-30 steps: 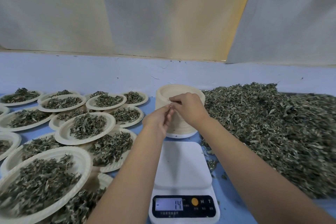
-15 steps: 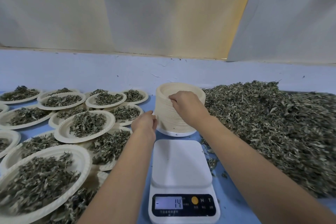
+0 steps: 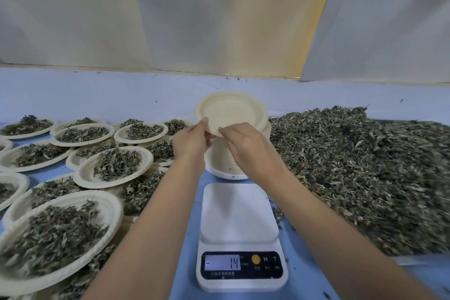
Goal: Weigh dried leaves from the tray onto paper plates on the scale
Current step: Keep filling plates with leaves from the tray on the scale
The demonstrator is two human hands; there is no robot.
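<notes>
The left hand [image 3: 192, 140] and the right hand [image 3: 243, 143] both hold one round cream paper plate [image 3: 231, 109] by its near edge. The fingers and thumb of each hand are curled and pinch that edge. The plate is tilted with its far side up. It sits over the top of the tall stack of cream paper plates [image 3: 226, 162]. I cannot tell if it touches the stack. The stack stands on the blue table [image 3: 186, 282], just past the far side of the white kitchen scale [image 3: 239, 217]. The scale's little screen shows 14 with a minus mark. On the right, a big pile of dried grey-green leaves [image 3: 353, 165] lies on a grey tray [image 3: 414, 260]. On the left sit many filled paper plates [image 3: 113, 165] with leaves on them, and some overlap.
</notes>
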